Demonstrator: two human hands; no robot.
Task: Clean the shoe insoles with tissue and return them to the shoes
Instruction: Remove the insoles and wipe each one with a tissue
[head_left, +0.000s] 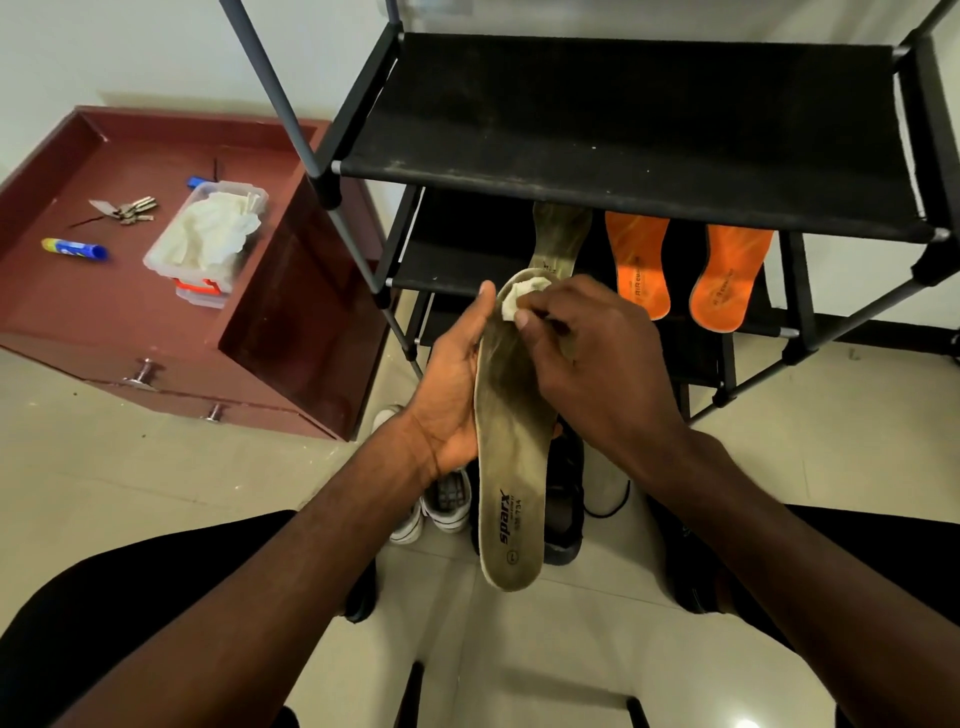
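Observation:
A dirty beige insole (511, 457) with "sparx" printed at its heel is held up in front of me, toe pointing away. My left hand (452, 389) grips its left edge from underneath. My right hand (587, 358) pinches a wad of white tissue (519, 299) and presses it on the insole's toe end. A second beige insole (558, 236) and two orange insoles (639, 262) (730, 275) lie on the rack's middle shelf. Below my hands stand white sneakers (441, 499) and a black shoe (563, 499) on the floor.
A black shoe rack (623, 135) stands ahead. To the left a maroon cabinet (104, 322) carries a clear box of tissues (208, 239), keys (130, 209) and a blue tube (75, 248). My knees frame the tiled floor (156, 467).

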